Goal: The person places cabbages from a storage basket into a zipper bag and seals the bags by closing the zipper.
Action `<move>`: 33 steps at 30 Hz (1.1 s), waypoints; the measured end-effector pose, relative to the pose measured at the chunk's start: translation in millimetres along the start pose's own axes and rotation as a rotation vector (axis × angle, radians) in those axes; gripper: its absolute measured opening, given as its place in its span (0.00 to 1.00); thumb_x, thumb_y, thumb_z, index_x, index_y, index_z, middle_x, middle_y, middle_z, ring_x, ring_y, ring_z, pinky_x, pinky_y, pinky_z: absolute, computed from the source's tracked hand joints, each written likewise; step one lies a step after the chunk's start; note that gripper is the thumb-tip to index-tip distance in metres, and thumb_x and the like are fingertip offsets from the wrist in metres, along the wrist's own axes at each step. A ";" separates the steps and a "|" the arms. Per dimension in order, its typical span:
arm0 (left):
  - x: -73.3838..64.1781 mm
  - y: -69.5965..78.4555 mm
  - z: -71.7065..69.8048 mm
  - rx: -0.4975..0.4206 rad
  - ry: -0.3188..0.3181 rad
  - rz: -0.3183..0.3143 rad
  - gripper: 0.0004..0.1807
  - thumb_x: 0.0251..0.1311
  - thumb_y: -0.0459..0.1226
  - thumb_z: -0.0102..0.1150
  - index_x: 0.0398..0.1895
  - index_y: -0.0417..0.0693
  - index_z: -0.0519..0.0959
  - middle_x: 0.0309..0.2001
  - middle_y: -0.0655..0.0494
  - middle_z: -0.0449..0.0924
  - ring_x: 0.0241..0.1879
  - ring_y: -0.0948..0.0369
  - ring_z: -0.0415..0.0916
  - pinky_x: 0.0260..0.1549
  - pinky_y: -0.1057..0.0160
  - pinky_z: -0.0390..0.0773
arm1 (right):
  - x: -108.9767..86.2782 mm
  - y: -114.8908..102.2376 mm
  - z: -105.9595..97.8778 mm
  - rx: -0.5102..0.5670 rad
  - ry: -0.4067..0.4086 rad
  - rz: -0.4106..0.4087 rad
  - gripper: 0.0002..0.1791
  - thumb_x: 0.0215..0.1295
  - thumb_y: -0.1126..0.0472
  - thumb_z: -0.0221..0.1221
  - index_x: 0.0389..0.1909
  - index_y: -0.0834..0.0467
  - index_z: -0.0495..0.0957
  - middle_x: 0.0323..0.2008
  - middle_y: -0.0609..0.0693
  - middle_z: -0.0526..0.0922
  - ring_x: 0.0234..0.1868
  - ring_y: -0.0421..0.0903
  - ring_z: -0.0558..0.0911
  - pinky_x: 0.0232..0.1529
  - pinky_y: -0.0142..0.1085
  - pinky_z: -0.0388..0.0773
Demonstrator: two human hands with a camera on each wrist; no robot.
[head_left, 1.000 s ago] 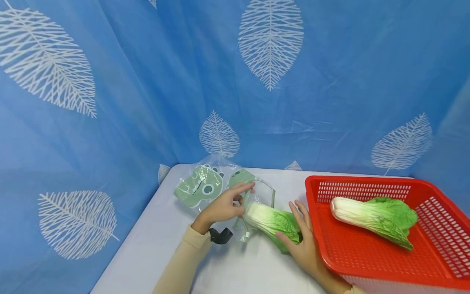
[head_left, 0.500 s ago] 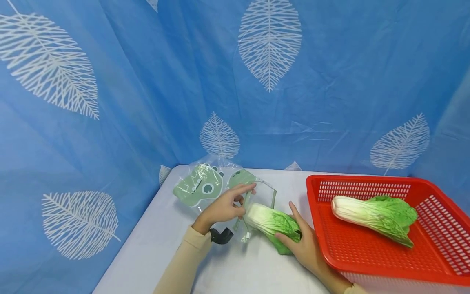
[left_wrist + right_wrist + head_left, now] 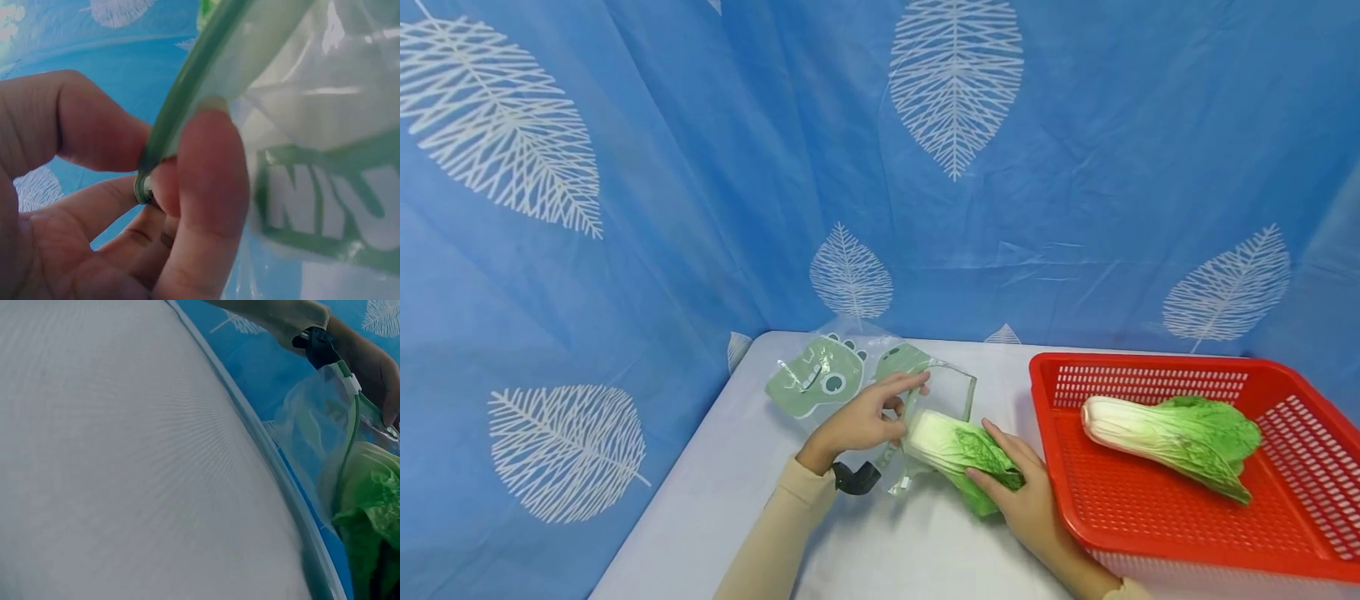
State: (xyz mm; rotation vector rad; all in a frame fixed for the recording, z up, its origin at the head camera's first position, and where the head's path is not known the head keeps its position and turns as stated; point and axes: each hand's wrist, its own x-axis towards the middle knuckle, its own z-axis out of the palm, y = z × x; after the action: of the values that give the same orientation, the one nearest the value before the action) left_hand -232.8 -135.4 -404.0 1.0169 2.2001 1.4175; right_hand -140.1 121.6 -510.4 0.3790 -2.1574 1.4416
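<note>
With thumb and fingertips my left hand [image 3: 863,422] pinches the green zip edge [image 3: 187,81] of a clear plastic zip bag [image 3: 820,379] printed with a green cartoon dinosaur. The bag's mouth stands apart, facing right. A napa cabbage [image 3: 958,454] lies with its white stem end at that mouth; how deep it reaches inside is hard to tell. Around its leafy end my right hand [image 3: 1024,492] grips, thumb on the near side. From the right wrist, the cabbage's green leaves [image 3: 375,506] and a white zip slider [image 3: 352,384] show, while the right hand is out of view.
A red perforated plastic basket [image 3: 1063,517] stands on the right of the white table [image 3: 880,558], holding another napa cabbage [image 3: 1165,437]. The right forearm passes close by its near left corner. A blue leaf-patterned curtain [image 3: 1060,208] hangs behind and to the left.
My right hand's spread fingers have closed in around the cabbage's leafy end. The left hand keeps its pinch on the bag's edge, almost in the same place.
</note>
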 end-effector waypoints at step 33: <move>-2.6 16.4 0.1 -0.139 0.057 0.125 0.45 0.59 0.19 0.47 0.82 0.47 0.56 0.69 0.47 0.64 0.30 0.56 0.75 0.28 0.46 0.85 | 36.4 -45.7 18.1 -0.008 -0.069 0.065 0.39 0.55 0.52 0.76 0.70 0.49 0.76 0.59 0.42 0.80 0.61 0.44 0.78 0.60 0.23 0.69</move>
State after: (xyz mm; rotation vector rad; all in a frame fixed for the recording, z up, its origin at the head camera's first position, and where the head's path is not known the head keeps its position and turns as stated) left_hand -224.6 -133.1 -389.8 1.0941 2.0743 1.6489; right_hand -152.4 88.8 -460.3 0.3635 -2.2483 1.4751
